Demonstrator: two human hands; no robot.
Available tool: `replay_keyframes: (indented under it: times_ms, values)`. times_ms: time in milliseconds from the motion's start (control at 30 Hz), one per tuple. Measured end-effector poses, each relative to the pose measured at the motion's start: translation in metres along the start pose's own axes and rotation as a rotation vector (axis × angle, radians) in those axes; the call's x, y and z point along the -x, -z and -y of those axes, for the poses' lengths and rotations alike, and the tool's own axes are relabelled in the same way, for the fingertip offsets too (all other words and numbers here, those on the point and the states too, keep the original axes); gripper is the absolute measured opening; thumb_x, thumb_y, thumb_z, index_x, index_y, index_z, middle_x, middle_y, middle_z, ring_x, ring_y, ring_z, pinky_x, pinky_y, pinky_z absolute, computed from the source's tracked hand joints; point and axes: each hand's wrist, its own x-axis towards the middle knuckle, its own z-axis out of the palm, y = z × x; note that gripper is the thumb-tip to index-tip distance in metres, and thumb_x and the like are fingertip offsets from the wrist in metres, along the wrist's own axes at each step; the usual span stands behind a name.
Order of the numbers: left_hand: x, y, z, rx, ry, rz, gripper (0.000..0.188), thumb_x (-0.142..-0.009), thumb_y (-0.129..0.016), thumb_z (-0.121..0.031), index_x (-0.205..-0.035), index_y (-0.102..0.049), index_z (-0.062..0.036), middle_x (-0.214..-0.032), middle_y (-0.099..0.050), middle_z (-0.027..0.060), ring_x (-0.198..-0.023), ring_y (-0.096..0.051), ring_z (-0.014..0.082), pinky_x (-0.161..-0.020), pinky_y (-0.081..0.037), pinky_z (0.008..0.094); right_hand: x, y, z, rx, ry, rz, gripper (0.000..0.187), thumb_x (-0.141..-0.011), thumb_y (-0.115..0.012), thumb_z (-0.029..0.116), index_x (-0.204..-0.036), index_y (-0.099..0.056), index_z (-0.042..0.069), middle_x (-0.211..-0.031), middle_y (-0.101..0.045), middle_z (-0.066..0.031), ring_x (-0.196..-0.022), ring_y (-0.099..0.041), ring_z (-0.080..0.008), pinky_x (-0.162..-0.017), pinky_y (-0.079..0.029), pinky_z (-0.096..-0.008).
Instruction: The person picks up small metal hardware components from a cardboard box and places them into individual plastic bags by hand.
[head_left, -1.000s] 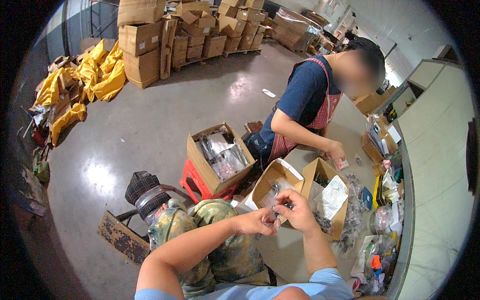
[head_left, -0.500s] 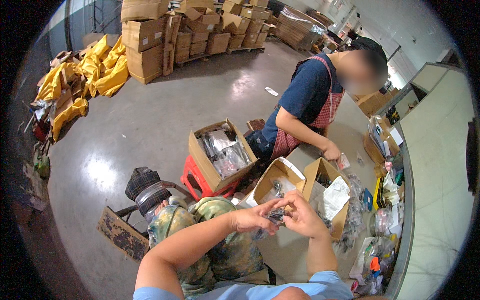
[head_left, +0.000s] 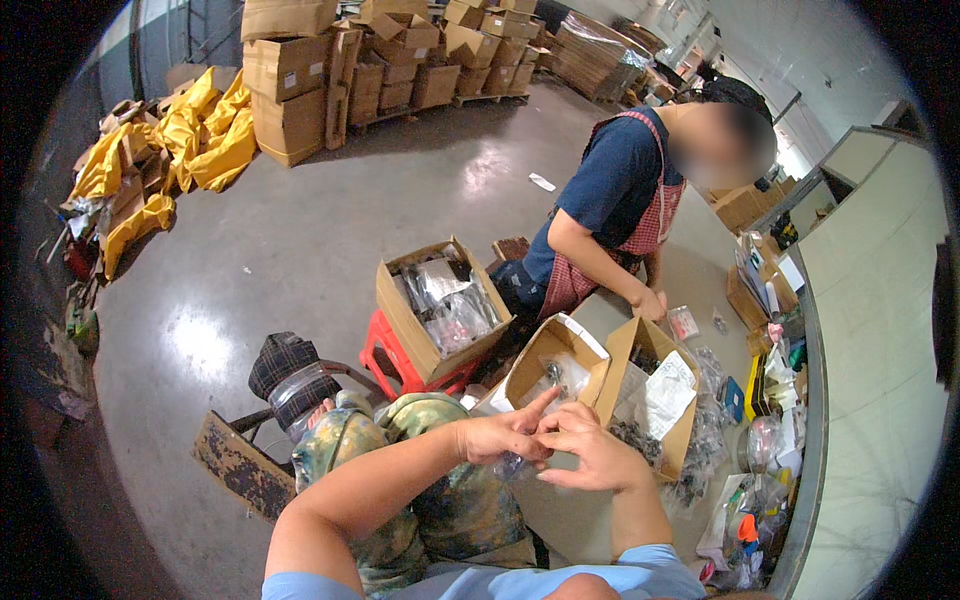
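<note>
My two hands meet over the table edge, in front of an open cardboard box [head_left: 520, 385]. My left hand [head_left: 500, 438] is closed on a small clear plastic bag [head_left: 512, 466], which shows only in part below its fingers; its index finger points out toward the box. What the bag holds is hidden. My right hand [head_left: 598, 455] lies against the left hand's fingers, its own fingers bent and apart, with nothing visible in them. Inside the box in front lies a clear packet with a small dark part [head_left: 555, 372].
Beside it stands a second box [head_left: 682, 452] with dark parts and a white paper sheet [head_left: 670, 397]. Loose plastic bags [head_left: 710, 440] spread to its right. A carton of packets [head_left: 435, 362] rests on a red stool [head_left: 380, 345]. Across the table a co-worker [head_left: 620, 190] handles small things.
The bag with dark parts between my hands has dropped mostly out of sight. My left index finger has stretched out, and my right hand has come lower. The co-worker's hand has shifted off a small packet.
</note>
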Motion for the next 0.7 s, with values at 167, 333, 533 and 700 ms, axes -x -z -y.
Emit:
replay_keyframes:
  times_ms: [167,333,533,700]
  values:
    - [-0.003,-0.004,0.001,-0.140,-0.004,-0.013,0.095,-0.077,-0.065,-0.005,-0.145,0.001,-0.0174,-0.141,-0.025,0.0052,-0.120,-0.035,0.0125,-0.095,-0.034,0.0317,-0.005,-0.011,-0.005,0.031,-0.062,-0.179,0.015,-0.071,-0.068,0.008,-0.084,-0.068,0.002,-0.103,-0.053,-0.0116,-0.103,-0.048,-0.0274,-0.091,-0.037,-0.0378]
    - [-0.010,0.007,-0.008,-0.580,-0.231,-0.259,0.056,-0.084,-0.065,-0.017,-0.129,-0.035,-0.0023,-0.121,-0.048,0.0075,-0.109,-0.047,0.0119,-0.091,-0.041,0.0288,0.011,-0.019,-0.023,-0.245,-0.313,-0.457,0.013,-0.072,-0.070,0.004,-0.085,-0.069,0.000,-0.097,-0.063,-0.0142,-0.085,-0.062,-0.0214,-0.075,-0.050,-0.0295]
    - [-0.011,0.008,-0.005,-0.747,-0.270,-0.509,0.015,-0.090,-0.057,-0.013,-0.098,-0.058,-0.0009,-0.087,-0.061,0.0000,-0.080,-0.055,0.0064,-0.072,-0.046,0.0231,0.011,-0.033,-0.020,-0.354,-0.434,-0.699,0.008,-0.068,-0.072,-0.003,-0.074,-0.068,-0.001,-0.083,-0.065,-0.0087,-0.072,-0.059,-0.0106,-0.065,-0.047,-0.0226]
    - [-0.009,-0.012,-0.009,-0.941,-0.177,-0.652,0.014,-0.089,-0.057,-0.014,-0.091,-0.060,0.0002,-0.078,-0.061,0.0018,-0.071,-0.054,0.0076,-0.062,-0.046,0.0256,0.017,-0.056,-0.044,-0.622,-0.493,-0.750,0.009,-0.075,-0.068,-0.001,-0.081,-0.062,0.000,-0.082,-0.062,-0.0039,-0.074,-0.057,-0.0084,-0.066,-0.047,-0.0227]
